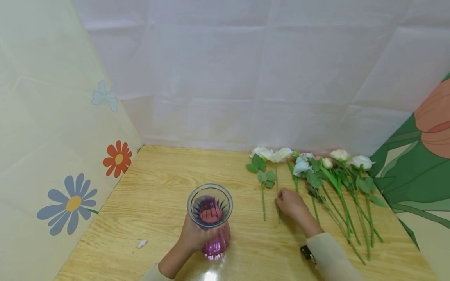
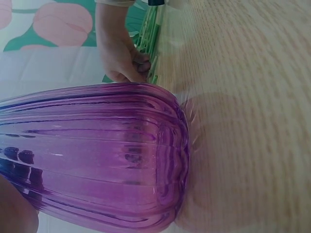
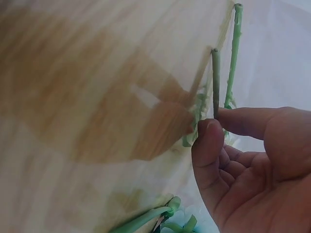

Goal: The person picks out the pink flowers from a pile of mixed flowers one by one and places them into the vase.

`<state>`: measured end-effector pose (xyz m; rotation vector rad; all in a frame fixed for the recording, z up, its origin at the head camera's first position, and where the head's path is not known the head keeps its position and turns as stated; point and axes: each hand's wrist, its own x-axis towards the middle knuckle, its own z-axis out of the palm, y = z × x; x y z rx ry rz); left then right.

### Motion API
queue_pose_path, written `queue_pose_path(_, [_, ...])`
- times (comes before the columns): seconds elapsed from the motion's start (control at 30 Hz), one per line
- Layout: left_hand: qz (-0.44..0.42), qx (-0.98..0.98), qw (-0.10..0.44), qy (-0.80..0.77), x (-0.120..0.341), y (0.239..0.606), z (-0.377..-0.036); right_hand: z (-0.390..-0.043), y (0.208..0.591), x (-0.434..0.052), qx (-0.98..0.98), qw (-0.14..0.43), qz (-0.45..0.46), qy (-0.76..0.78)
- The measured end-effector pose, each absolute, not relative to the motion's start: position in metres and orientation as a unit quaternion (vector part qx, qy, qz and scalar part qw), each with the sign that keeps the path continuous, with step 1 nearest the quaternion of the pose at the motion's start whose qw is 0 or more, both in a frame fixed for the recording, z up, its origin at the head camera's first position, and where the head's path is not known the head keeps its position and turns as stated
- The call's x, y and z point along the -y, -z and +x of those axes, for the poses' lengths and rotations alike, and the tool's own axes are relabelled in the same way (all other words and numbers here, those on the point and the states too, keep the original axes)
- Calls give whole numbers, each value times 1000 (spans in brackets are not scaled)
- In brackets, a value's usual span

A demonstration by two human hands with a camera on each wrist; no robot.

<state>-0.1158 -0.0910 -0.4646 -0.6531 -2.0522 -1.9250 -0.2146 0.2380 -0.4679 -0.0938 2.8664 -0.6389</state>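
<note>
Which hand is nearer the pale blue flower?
Right. The right hand is just this side of the pale blue flower, pinching a stem; the left hand grips the vase, farther left.

Booth-like nook, creased backdrop (image 1: 242, 74), floral panels (image 1: 59, 128)

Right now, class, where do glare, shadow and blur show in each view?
Head view: bright glare on the table, near the bottom edge, below the vase; left wrist view: shiny streaks along the vase and a dim patch, shadow or reflection, beside its base; right wrist view: a broad brown shadow beside the right hand, the table grain looking soft and smeared.
</note>
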Motion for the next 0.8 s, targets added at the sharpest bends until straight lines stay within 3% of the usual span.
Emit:
queue_pose_path(0.5, [-218, 718, 133, 647, 92, 464, -114, -208, 454, -249, -965, 139, 2, 221])
queue_pose_path(0.8, [-220, 717, 136, 647, 92, 464, -114, -202, 441, -274, -971, 104, 10, 216])
